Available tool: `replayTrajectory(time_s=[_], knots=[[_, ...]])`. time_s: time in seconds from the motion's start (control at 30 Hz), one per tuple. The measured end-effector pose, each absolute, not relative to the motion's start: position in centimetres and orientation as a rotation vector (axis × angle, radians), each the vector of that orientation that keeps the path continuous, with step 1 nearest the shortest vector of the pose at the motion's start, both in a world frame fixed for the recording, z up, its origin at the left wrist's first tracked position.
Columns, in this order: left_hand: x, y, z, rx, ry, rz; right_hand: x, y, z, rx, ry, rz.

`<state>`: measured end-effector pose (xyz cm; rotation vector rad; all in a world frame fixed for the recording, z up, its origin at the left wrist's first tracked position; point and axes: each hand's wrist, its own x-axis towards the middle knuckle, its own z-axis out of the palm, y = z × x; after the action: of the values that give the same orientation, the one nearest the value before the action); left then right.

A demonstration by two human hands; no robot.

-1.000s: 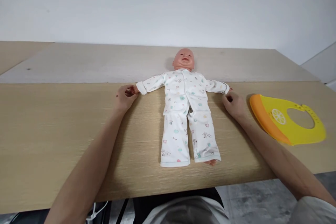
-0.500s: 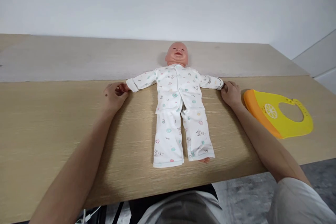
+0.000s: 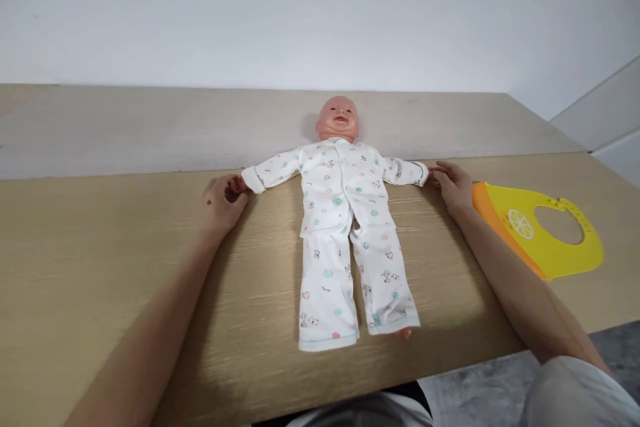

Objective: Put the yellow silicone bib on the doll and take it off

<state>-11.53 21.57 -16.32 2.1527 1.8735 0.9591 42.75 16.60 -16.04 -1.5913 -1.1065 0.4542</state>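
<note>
A baby doll (image 3: 341, 121) lies face up on the table, its arms stretched out to both sides. It wears a white printed pajama top (image 3: 340, 187) and matching pants (image 3: 327, 287); the toes of one foot show below a pant leg. At the left, my left hand (image 3: 225, 207) is closed with thumb and fingers around the doll's hand, just past the cuff. On the other side, my right hand (image 3: 453, 188) pinches the doll's other hand at the sleeve end, partly hidden by my fingers.
A yellow silicone bib (image 3: 555, 257) with an orange pocket and a white citrus-slice print lies on the table at the right, close by my right forearm. Behind the wooden tabletop (image 3: 125, 247) rises a white wall (image 3: 300, 20). The table's front edge runs below the doll's feet.
My right hand has shifted slightly outward, and more of the doll's hand shows between the cuff and my fingers. My left hand keeps its hold. The whole view has tilted up a little.
</note>
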Motion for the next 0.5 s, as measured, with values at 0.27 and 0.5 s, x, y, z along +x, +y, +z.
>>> replayTrajectory(time_s=[0.27, 0.5], knots=[[-10.2, 21.0, -15.3, 2.295, 1.928, 0.932, 41.3, 15.7, -13.8, -1.568, -0.966, 0.635], [-10.0, 20.8, -15.2, 2.261, 2.013, 0.895, 41.1, 15.3, -13.1, -1.617, -1.147, 0.643]])
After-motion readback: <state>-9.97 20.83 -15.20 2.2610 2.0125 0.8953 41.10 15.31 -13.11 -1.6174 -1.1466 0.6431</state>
